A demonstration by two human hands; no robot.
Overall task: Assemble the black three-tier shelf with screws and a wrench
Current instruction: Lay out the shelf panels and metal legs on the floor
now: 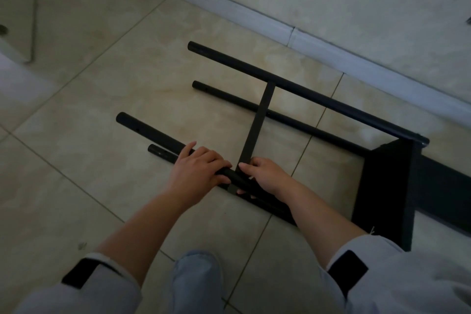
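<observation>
Black three-tier metal shelf frame (331, 120), laid sideways on the tiled floor (76, 135): a near tube (153, 132) is gripped by the left hand (198, 171) while the thin black crossbar (257, 120) is pinched by the right hand (265, 176) at their joint; a screw is likely needed next.

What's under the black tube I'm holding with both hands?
Another black tube lies on the tiled floor beneath it. Both hands cover the crossbar joint.
</observation>
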